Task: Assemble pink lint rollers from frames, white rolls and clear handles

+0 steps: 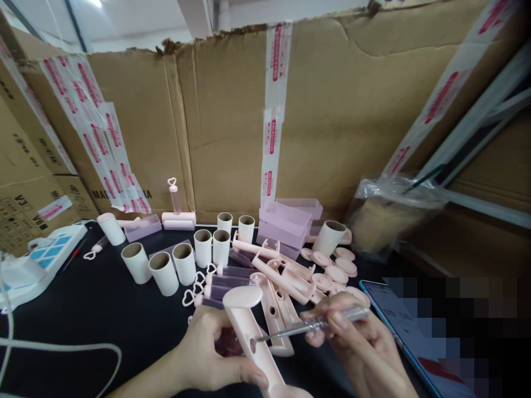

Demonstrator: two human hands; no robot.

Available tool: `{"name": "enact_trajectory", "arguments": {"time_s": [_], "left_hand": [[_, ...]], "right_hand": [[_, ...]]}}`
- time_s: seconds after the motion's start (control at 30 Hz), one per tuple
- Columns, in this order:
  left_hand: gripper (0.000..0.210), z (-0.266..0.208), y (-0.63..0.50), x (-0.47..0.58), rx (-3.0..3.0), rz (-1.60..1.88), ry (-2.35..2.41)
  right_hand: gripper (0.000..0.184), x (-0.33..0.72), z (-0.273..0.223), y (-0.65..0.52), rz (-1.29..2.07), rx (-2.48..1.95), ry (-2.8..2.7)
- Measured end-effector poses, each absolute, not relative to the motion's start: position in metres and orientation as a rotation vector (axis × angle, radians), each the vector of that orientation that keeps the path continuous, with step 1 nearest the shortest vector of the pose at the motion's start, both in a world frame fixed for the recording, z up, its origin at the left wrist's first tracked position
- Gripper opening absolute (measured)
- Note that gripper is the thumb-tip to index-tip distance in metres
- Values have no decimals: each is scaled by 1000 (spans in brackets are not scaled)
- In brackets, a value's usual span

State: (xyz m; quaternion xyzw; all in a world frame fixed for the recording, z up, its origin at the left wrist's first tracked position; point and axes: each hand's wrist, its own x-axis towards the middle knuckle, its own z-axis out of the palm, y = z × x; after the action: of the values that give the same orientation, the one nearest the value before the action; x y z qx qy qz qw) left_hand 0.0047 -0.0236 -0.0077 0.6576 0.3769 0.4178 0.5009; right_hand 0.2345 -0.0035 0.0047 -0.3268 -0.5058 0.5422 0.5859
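While the fingers of the left hand [203,345] are curled firmly around it, a pink roller frame [262,355] slants across the grip, its rounded end cap rising beyond the knuckles and its lower end passing the thumb toward the bottom edge. A dark, glossy part [227,342] shows between the palm and the frame, mostly hidden by those fingers.

The fingers of the right hand [352,337] are closed in a pinch on a clear-handled screwdriver [296,328]. Its shaft points left from the fingertips to the hole in the frame; whether the tip touches, I cannot tell.

Just beyond the left fingers lie purple handles [233,281] with heart-shaped ends. Beyond the gap between the 2 hands, more pink frames [286,276] are heaped, and pink discs [336,275] lie just past the right fingertips. A phone [394,323] rests to the right of the right hand.

Farther beyond the left fingers stand several white tubes [163,276]; lilac boxes [286,226] sit behind the heap. Well left of the left hand is a power strip [53,262]. Farthest from both hands rises a cardboard wall [224,138].
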Motion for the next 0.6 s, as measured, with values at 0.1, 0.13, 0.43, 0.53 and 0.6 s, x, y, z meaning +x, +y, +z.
{"name": "enact_trajectory", "arguments": {"time_s": [0.1,0.13,0.43,0.53,0.6], "left_hand": [[48,-10,-23,4,1536,1014,936],[49,-11,-22,4,1524,1016,941],[42,1,-25,8,1571,1070,938],[37,6,-25,6,1613,1131,1007],[35,8,-24,3,1658,1170,1022]], "right_hand": [[15,232,5,-4,1317,-800,-1155],[15,232,6,-4,1327,-812,-1138],[12,225,-2,-3,1369,-786,-1121],[14,231,7,2,1210,-752,-1132],[21,239,19,4,1059,-680,-1166]]}}
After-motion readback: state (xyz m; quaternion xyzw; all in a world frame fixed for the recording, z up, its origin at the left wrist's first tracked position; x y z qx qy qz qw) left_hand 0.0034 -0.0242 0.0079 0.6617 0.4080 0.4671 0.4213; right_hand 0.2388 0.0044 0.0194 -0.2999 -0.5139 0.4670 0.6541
